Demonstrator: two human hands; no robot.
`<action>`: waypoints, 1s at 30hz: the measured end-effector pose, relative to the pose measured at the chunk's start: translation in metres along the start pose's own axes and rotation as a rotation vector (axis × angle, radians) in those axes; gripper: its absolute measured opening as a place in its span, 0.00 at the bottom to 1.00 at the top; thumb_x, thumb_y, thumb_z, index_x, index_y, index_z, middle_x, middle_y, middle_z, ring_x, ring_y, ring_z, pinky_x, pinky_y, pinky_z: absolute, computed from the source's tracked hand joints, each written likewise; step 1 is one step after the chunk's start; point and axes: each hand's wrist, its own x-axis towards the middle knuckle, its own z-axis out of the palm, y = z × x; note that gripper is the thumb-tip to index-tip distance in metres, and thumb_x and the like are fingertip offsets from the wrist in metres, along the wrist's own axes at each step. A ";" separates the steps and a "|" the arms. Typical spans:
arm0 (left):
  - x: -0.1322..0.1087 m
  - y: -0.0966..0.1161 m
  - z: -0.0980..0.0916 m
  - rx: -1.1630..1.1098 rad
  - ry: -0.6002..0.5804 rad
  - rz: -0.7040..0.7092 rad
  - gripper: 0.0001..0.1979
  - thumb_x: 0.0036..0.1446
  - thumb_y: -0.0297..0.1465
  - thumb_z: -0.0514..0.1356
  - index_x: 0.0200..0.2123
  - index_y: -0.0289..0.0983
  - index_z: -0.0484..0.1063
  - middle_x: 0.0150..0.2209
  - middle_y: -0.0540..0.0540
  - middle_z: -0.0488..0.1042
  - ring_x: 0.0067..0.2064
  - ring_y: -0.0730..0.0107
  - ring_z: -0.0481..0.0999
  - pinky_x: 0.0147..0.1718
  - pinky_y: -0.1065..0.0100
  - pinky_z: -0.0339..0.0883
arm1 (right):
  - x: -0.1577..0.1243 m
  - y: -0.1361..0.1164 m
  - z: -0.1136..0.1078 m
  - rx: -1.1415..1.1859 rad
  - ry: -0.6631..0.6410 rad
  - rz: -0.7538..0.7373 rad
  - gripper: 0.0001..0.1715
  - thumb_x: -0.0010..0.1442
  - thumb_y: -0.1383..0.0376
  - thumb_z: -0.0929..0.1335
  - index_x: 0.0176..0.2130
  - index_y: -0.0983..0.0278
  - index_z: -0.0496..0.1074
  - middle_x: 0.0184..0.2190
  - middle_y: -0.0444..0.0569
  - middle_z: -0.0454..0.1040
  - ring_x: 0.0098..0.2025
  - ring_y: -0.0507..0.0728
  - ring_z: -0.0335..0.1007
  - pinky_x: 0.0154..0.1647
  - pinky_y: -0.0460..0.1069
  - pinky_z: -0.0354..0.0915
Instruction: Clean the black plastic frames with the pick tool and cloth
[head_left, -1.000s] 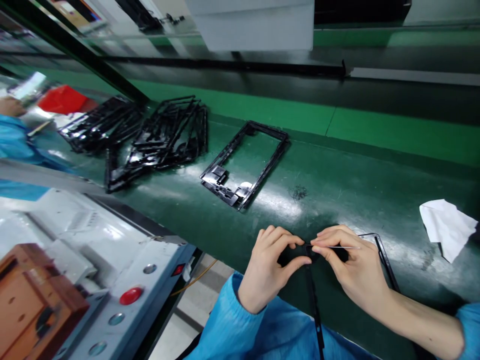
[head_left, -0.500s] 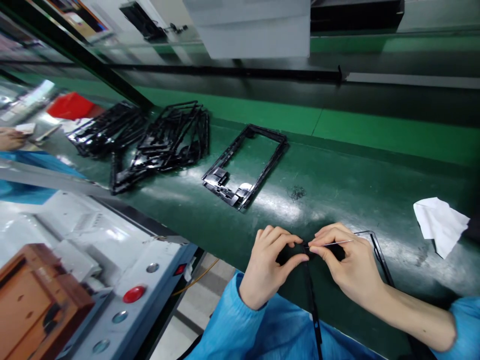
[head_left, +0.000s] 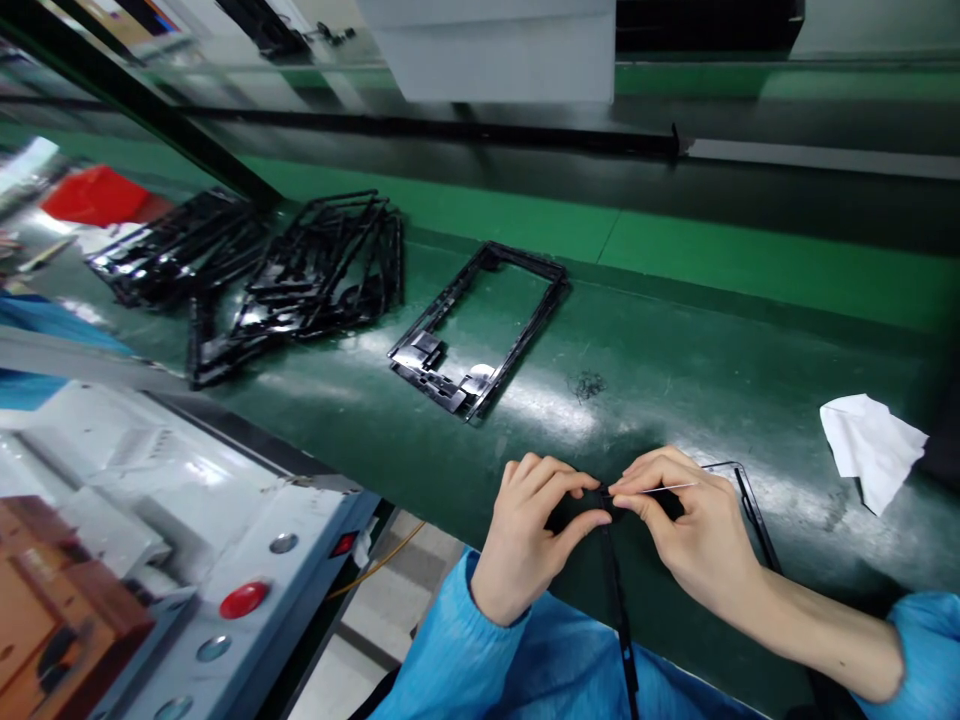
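Note:
A thin black rectangular plastic frame (head_left: 619, 625) hangs partly over the front edge of the green table. My left hand (head_left: 531, 532) is closed on one corner of it between thumb and fingers. Close beside that corner, my right hand (head_left: 694, 525) pinches a thin, light-coloured pointed tool, perhaps tweezers or a needle (head_left: 670, 488), with its tip at the frame. The frame's far side shows behind my right wrist; my hands hide much of the rest. Another black frame, or a short stack of them (head_left: 517, 345), lies beyond my hands.
Jumbled black frames (head_left: 322, 265) are heaped at the left, near a red item (head_left: 97, 197). Tiny black scraps (head_left: 586, 386) lie mid-table. A white cloth (head_left: 872, 450) rests at the right. At lower left stands a machine (head_left: 300, 500) with a red button (head_left: 244, 600).
The whole view has shifted slightly, so the surroundings appear farther left. Both hands keep their hold at the frame's corner, with hardly any movement.

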 end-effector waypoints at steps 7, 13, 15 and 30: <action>-0.001 -0.001 0.001 -0.011 0.007 0.022 0.10 0.66 0.40 0.69 0.46 0.43 0.77 0.36 0.52 0.76 0.40 0.65 0.72 0.42 0.60 0.57 | 0.001 0.000 0.000 0.007 0.019 -0.006 0.11 0.67 0.75 0.72 0.37 0.59 0.79 0.36 0.42 0.82 0.42 0.54 0.78 0.45 0.49 0.72; 0.000 0.000 0.001 -0.016 0.013 0.028 0.10 0.65 0.39 0.69 0.46 0.43 0.77 0.36 0.53 0.75 0.40 0.65 0.71 0.41 0.61 0.57 | 0.002 0.000 -0.001 -0.010 0.002 0.001 0.12 0.67 0.75 0.72 0.37 0.59 0.79 0.35 0.42 0.82 0.41 0.54 0.78 0.43 0.50 0.72; 0.000 0.000 0.001 -0.014 0.013 0.025 0.10 0.65 0.39 0.69 0.46 0.43 0.77 0.36 0.53 0.75 0.40 0.65 0.71 0.41 0.61 0.56 | 0.002 0.000 -0.001 -0.006 0.008 0.002 0.12 0.67 0.75 0.72 0.37 0.59 0.79 0.36 0.42 0.82 0.41 0.54 0.78 0.44 0.50 0.73; -0.001 -0.002 0.002 -0.001 0.015 0.034 0.10 0.66 0.40 0.68 0.46 0.43 0.76 0.36 0.53 0.75 0.40 0.65 0.71 0.41 0.60 0.56 | 0.001 0.000 -0.002 -0.035 -0.006 0.006 0.11 0.67 0.75 0.72 0.37 0.59 0.78 0.36 0.42 0.82 0.41 0.53 0.78 0.44 0.49 0.72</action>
